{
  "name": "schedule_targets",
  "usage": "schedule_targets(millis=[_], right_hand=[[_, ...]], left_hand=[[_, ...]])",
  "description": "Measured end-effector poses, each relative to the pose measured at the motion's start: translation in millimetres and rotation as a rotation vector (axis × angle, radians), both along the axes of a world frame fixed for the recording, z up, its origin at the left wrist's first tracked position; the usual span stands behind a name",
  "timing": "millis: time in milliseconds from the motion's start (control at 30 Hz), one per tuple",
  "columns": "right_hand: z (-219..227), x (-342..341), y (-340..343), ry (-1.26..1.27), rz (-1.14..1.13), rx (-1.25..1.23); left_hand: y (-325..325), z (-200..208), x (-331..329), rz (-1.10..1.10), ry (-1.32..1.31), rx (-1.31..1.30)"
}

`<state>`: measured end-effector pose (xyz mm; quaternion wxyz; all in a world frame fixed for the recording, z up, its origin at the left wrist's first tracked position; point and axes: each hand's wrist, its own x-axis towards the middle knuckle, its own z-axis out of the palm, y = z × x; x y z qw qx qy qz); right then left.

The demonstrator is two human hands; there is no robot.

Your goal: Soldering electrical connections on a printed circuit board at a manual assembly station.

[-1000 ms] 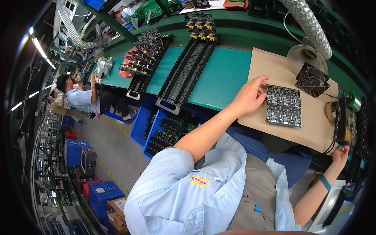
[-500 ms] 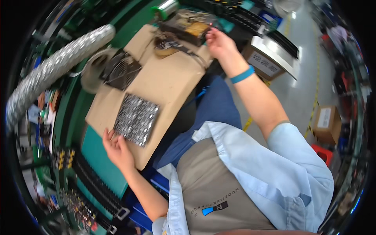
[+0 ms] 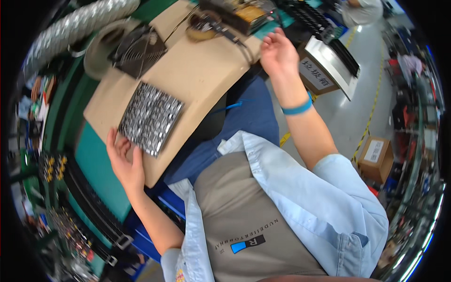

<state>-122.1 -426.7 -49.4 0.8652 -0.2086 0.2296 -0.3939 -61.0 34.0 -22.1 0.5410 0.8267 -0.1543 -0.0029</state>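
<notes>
A square dark panel (image 3: 151,118), densely covered with shiny silver bits, lies on a brown cardboard sheet (image 3: 197,80). My left hand (image 3: 126,162) is at the panel's near left corner, palm up with its fingers apart; whether a fingertip touches the panel I cannot tell. Off the cardboard's far right edge, my right hand (image 3: 280,55) is raised with its fingers loosely bent and nothing visible in it. Beyond it, at the far edge, stands a dark device with a yellow-brown part (image 3: 251,16).
A black fan with a wire grille (image 3: 139,51) and a tape roll (image 3: 202,30) rest on the cardboard. Behind the fan are a round duct mouth (image 3: 101,54) and a silver flexible duct (image 3: 77,33). Cardboard boxes (image 3: 319,70) stand on the floor at right.
The whole view has shifted. My right hand has drawn back from the device at the far edge. My left hand's fingers have spread further beside the panel.
</notes>
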Motion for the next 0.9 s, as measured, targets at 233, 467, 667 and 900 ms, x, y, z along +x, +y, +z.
schedule_targets(millis=[233, 467, 667, 900], right_hand=[[2, -20, 110, -0.103, 0.636, 0.111], [18, 40, 101, -0.346, 0.512, 0.241], [6, 29, 90, -0.339, 0.473, 0.034], [11, -21, 95, -0.199, 0.292, -0.458]], left_hand=[[7, 12, 1, -0.127, 0.022, 0.012], [15, 15, -3, -0.166, 0.031, 0.045], [8, 14, -5, -0.133, -0.082, 0.153], [5, 16, 0, -0.147, -0.087, 0.205]])
